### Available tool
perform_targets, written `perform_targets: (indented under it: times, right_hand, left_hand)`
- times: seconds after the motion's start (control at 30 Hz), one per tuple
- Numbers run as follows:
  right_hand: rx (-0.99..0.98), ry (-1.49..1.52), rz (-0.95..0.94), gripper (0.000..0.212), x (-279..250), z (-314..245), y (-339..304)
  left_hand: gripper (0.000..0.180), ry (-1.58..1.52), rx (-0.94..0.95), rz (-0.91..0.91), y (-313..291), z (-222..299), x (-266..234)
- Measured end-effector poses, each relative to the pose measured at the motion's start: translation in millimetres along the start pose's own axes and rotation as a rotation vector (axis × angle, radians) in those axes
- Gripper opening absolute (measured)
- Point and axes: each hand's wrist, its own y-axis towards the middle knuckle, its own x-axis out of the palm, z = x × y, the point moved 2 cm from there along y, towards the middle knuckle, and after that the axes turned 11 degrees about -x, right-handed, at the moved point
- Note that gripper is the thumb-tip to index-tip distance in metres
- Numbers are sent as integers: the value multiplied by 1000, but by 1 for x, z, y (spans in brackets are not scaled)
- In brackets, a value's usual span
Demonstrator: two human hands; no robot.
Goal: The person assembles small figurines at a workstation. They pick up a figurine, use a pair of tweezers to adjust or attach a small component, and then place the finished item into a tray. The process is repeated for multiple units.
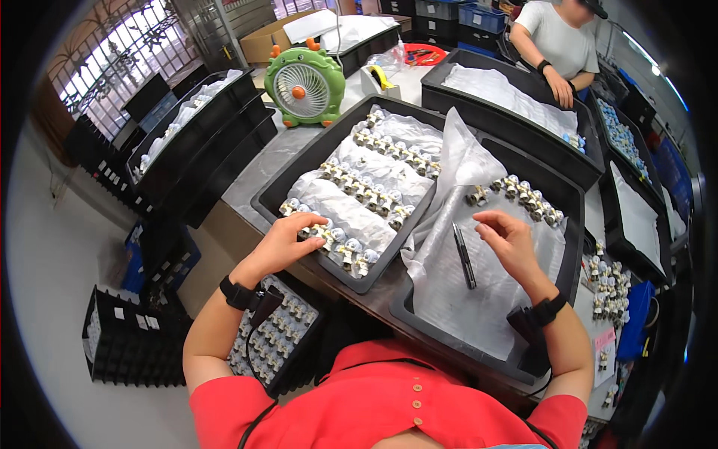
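In the left black tray (263, 200), small white-and-grey figurines (364, 187) stand in rows between white wrapping sheets. My left hand (288, 241) reaches into the front row, with thumb and fingers closed around a figurine (320, 232) that they partly hide. Over the right black tray (572, 206), my right hand (510, 243) hovers with thumb and fingertips apart and nothing seen between them. Below it a dark pen-like tool (464, 256) lies on the translucent sheet (441, 288). A row of figurines (527, 197) stands along that tray's far side.
A green fan (304, 86) and a tape dispenser (380, 82) stand behind the trays. Stacked black trays (202, 142) are at left. A co-worker (557, 45) stands beyond a far tray (516, 97). More figurines (609, 288) lie at right; another filled tray (277, 329) sits below the table edge.
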Motion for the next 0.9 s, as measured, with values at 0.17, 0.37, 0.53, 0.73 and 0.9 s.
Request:
perform_targets:
  times: [0.17, 0.37, 0.53, 0.73, 0.9]
  right_hand:
    - [39, -84, -30, 17, -1, 5, -3]
    - [22, -116, -19, 18, -4, 19, -3]
    - [2, -188, -76, 21, 1, 26, -7]
    - [7, -410, -213, 46, 10, 44, -17]
    - [78, -429, -311, 51, 15, 51, -21]
  left_hand:
    - [36, -62, 42, -151, 2, 31, 14]
    - [35, -137, 327, -186, -3, 69, 48]
    - [40, -138, 379, -194, -10, 90, 70]
    - [47, -229, 151, -270, -6, 97, 83]
    - [53, -343, 21, -368, 0, 101, 95]
